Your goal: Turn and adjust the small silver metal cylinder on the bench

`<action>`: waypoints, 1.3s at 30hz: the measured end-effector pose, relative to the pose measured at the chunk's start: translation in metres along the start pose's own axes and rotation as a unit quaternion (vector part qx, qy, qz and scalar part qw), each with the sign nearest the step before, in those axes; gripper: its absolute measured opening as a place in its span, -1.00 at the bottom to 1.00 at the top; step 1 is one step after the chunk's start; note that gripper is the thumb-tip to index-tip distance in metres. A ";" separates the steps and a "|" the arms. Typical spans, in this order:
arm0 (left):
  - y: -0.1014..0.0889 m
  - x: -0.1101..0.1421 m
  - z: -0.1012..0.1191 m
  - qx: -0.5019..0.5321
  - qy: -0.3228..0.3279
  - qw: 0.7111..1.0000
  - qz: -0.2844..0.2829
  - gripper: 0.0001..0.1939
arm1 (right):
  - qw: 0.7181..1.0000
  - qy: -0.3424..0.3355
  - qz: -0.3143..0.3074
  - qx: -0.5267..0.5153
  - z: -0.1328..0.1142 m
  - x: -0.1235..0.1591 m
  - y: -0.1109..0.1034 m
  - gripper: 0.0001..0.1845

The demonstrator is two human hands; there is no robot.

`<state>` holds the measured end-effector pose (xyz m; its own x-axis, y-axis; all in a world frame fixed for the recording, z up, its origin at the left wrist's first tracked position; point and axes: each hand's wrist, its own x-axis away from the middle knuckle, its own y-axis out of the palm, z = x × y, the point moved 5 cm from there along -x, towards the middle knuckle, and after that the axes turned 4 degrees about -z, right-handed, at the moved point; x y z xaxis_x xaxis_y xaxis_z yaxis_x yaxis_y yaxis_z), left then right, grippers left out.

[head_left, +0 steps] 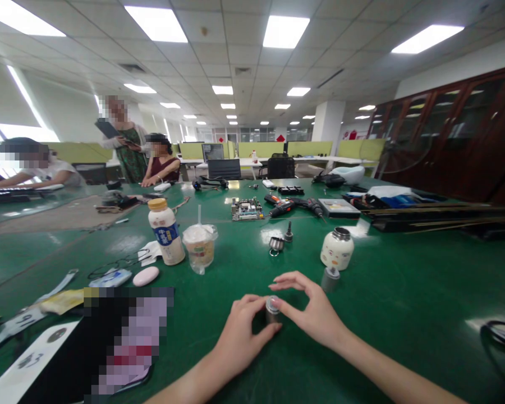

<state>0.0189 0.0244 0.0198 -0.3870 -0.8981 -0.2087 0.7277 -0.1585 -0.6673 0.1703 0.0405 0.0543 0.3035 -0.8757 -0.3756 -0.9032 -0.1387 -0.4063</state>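
My left hand [247,324] curls around a small grey metal cylinder [273,314] that stands upright on the green table, thumb and forefinger on its sides. My right hand [309,306] arches over it from the right; its thumb is at the cylinder's pale top rim and its fingers stretch out, apart. Beyond the right hand stands a cream-coloured bottle [337,249] with a bare metal neck and small printed figures. A second grey cylinder [330,279] is just in front of that bottle. Farther off lie a small metal cup-like piece [276,245] with a ring and a dark stepped piece [289,232].
Left are a milk tea bottle [166,235], a lidded cup with straw [200,247], a pink oval case [146,276] and a phone [130,348]. Behind are a circuit board [247,210], power drills [281,207] and a flat box [339,208]. Several people are at the far left.
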 end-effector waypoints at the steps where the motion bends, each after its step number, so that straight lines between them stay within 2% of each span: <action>1: 0.000 0.000 0.000 0.001 0.002 1.000 0.001 -0.71 | 1.000 0.002 -0.014 -0.001 0.000 0.000 0.003 -0.76; 4: 0.001 0.000 -0.001 0.003 0.001 1.000 0.000 -0.71 | 1.000 -0.001 0.004 -0.021 -0.001 -0.001 0.003 -0.86; 8: 0.000 0.000 0.000 -0.002 -0.010 1.000 -0.007 -0.73 | 0.997 0.004 0.068 -0.031 0.013 -0.007 -0.013 -0.82; 12: 0.000 0.000 0.001 -0.002 -0.011 1.000 -0.007 -0.71 | 0.998 0.052 -0.007 0.018 0.046 -0.007 -0.014 -0.88; 15: 0.000 0.000 0.000 -0.002 -0.009 1.000 -0.004 -0.71 | 0.998 0.054 -0.031 0.032 0.058 -0.003 -0.010 -0.90; 17: 0.000 -0.001 0.000 -0.001 -0.007 1.000 -0.004 -0.73 | 0.998 0.052 -0.019 0.015 0.054 -0.002 -0.010 -0.90; 20: -0.001 -0.002 -0.001 0.000 -0.016 1.000 0.008 -0.70 | 0.999 0.035 0.022 -0.031 0.033 -0.003 -0.011 -0.86; 25: -0.001 -0.001 -0.004 -0.018 -0.048 0.998 0.044 -0.62 | 1.000 -0.009 0.010 -0.025 0.001 -0.001 -0.003 -0.93; 31: 0.001 -0.002 -0.004 -0.026 -0.044 0.998 0.048 -0.65 | 1.000 0.004 -0.011 0.024 0.002 0.002 0.005 -0.95; 36: 0.001 -0.002 -0.005 -0.022 -0.051 0.997 0.044 -0.65 | 0.996 0.005 0.083 0.038 0.005 0.002 -0.009 -0.79; 37: 0.001 -0.002 -0.005 -0.021 -0.053 0.997 0.044 -0.65 | 0.996 -0.001 0.080 0.025 0.005 0.002 -0.009 -0.77; 39: 0.002 -0.002 -0.005 -0.020 -0.052 0.997 0.045 -0.65 | 0.999 -0.010 0.035 -0.002 0.003 0.003 -0.003 -0.73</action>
<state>0.0178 0.0280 0.0154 -0.2582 -0.9461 -0.1956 0.7326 -0.0597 -0.6780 0.1755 0.0397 0.0516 0.2443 -0.8744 -0.4193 -0.9240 -0.0787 -0.3743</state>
